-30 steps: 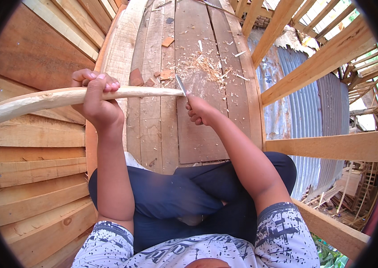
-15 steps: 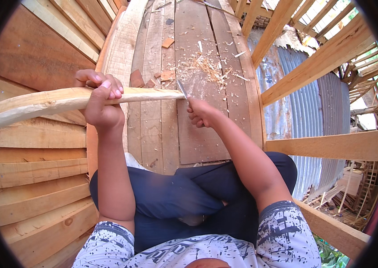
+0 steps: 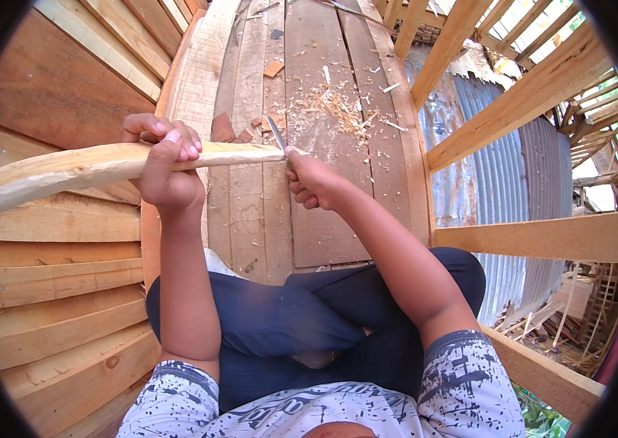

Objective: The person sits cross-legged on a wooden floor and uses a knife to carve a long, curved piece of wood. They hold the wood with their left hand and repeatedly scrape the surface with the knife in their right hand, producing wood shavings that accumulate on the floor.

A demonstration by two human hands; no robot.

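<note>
A long, curved, pale wooden pole (image 3: 68, 167) runs in from the left edge and narrows to a tip at the middle. My left hand (image 3: 166, 164) is closed round it, thumb on top and fingers over the far side. My right hand (image 3: 310, 179) grips a knife by its handle, which the fist hides. The narrow metal knife blade (image 3: 276, 133) points away and slightly left, and lies across the pole close to its tip. Both forearms reach forward over my crossed legs in dark trousers (image 3: 272, 321).
Wood shavings (image 3: 338, 109) and reddish offcuts (image 3: 223, 128) litter the plank floor (image 3: 250, 219). A slatted wooden wall (image 3: 53, 285) stands close on the left. To the right are a railing of wooden beams (image 3: 535, 237) and corrugated metal sheets (image 3: 495, 160).
My right hand and the knife have shifted left along the pole, from its very tip slightly inward. The left hand and the pole stay in place.
</note>
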